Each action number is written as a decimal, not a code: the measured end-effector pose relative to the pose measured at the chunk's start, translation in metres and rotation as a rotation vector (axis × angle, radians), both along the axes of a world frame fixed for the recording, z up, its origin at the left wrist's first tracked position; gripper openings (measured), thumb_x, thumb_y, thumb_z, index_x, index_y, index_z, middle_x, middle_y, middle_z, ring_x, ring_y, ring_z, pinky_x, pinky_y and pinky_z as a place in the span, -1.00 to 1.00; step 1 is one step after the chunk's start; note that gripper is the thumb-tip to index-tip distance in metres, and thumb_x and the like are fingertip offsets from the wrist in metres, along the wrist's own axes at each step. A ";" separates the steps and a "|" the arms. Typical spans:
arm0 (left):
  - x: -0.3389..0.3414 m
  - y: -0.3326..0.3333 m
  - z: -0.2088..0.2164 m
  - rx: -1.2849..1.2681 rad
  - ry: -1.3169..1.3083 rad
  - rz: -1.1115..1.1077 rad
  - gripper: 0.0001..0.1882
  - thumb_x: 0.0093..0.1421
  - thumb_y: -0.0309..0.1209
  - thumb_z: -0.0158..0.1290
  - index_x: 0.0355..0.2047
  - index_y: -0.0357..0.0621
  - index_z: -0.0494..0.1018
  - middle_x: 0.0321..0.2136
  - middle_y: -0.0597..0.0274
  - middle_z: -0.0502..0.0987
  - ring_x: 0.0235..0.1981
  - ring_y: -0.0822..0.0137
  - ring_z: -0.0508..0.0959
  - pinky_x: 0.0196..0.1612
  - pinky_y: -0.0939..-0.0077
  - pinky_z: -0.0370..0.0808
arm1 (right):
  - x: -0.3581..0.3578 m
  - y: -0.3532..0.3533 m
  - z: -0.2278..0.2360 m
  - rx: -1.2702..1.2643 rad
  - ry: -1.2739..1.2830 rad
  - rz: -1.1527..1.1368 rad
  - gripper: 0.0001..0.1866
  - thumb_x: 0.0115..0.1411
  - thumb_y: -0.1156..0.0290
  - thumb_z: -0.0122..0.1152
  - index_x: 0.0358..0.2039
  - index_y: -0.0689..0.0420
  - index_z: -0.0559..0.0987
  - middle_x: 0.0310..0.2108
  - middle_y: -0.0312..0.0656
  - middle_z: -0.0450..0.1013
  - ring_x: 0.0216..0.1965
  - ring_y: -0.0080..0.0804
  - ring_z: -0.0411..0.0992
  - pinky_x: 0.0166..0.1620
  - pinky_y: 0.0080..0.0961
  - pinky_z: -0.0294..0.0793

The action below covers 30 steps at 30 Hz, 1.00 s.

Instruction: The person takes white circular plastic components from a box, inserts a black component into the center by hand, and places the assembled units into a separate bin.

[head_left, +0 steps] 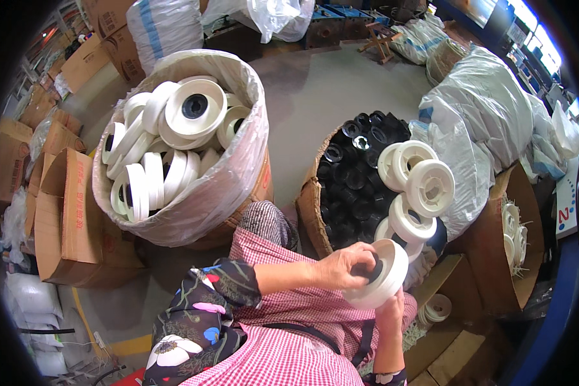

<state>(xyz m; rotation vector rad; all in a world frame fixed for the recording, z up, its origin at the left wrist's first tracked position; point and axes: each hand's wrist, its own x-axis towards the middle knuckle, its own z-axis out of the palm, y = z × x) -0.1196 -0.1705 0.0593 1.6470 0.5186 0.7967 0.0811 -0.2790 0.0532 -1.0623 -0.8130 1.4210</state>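
Note:
Over my lap, my right hand (390, 310) grips a white round plastic spool (387, 283) by its lower rim. The fingers of my left hand (346, 267) are closed on a black plastic ring (375, 269) at the spool's hub. My fingers partly hide the ring, so how deep it sits cannot be told. Just beyond my hands, several loose white spools (431, 188) lie on the right side of a carton. Many black plastic rings (354, 174) fill that same carton.
To the left, a large plastic-lined bin (238, 193) holds white spools, several with black centres. An open carton (87, 244) stands farther left. White sacks (476, 116) are piled at the right, above cartons (495, 231) with more white parts. Grey floor (321, 83) runs between bin and carton.

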 end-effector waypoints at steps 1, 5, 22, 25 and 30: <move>-0.006 -0.008 0.008 -0.053 0.044 0.027 -0.68 -0.01 -0.42 0.19 -0.24 -0.12 0.35 -0.03 0.03 0.33 0.04 0.24 0.37 0.06 0.40 0.36 | -0.011 0.001 0.008 0.026 -0.003 0.013 -0.01 -0.01 -0.15 0.32 0.21 0.28 0.15 0.09 -0.17 0.28 0.09 -0.36 0.28 0.13 -0.41 0.27; -0.011 -0.021 0.008 -0.432 -0.138 -0.017 -0.33 0.02 -0.42 0.24 0.13 -0.15 0.21 -0.01 0.13 0.36 0.04 0.29 0.39 0.16 0.37 0.32 | -0.023 0.005 0.026 0.235 -0.226 0.119 -0.15 -0.16 -0.03 0.43 0.06 0.18 0.33 0.14 -0.05 0.15 0.20 -0.20 0.14 0.19 -0.22 0.16; -0.002 -0.005 0.036 -0.466 -0.081 -0.187 -0.21 -0.03 -0.32 0.32 0.16 -0.21 0.17 -0.06 0.16 0.37 -0.01 0.32 0.41 0.07 0.42 0.41 | -0.010 0.007 0.083 0.437 -0.782 0.216 -0.25 -0.27 0.18 0.55 -0.05 0.15 0.43 0.06 -0.01 0.25 0.13 -0.08 0.23 -0.01 -0.27 0.40; -0.002 0.006 0.040 -0.411 0.017 -0.202 -0.25 -0.03 -0.32 0.28 0.14 -0.23 0.19 -0.11 0.14 0.39 -0.08 0.33 0.43 0.01 0.43 0.44 | 0.018 0.020 0.069 -0.465 0.590 0.269 -0.51 0.27 0.03 0.04 0.00 0.15 0.32 -0.07 -0.09 0.37 -0.12 -0.32 0.44 -0.32 -0.51 0.51; -0.005 -0.001 0.032 -0.487 -0.027 -0.170 -0.28 -0.01 -0.40 0.26 0.14 -0.24 0.19 -0.12 0.16 0.35 -0.08 0.32 0.42 0.01 0.44 0.45 | -0.029 0.008 0.050 0.332 -0.839 0.023 -0.48 0.31 0.33 -0.09 0.22 0.23 0.11 -0.07 -0.09 0.33 -0.04 -0.25 0.38 0.09 -0.41 0.33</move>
